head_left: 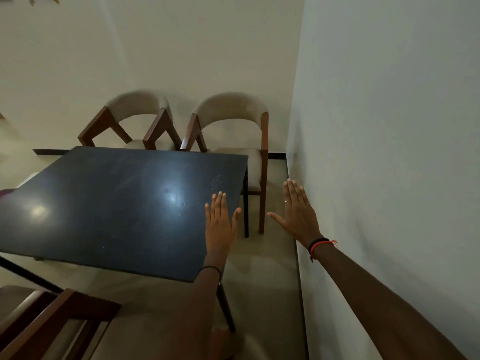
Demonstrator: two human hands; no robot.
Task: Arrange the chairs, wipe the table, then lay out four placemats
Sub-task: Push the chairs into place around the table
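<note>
A dark rectangular table (117,203) with a glossy top fills the middle left. Behind its far edge stand two wooden chairs with beige padded backs: the left chair (135,118) and the right chair (233,120), the right one near the table's far right corner. My left hand (220,224) is held flat with straight fingers over the table's right edge. My right hand (296,214) is stretched out flat in the gap between table and wall, holding nothing. No cloth or placemat is in view.
A white wall (389,152) runs close along the right, leaving a narrow strip of floor (272,268) beside the table. A third chair's wooden frame (59,315) shows at the bottom left. Another wall stands behind the chairs.
</note>
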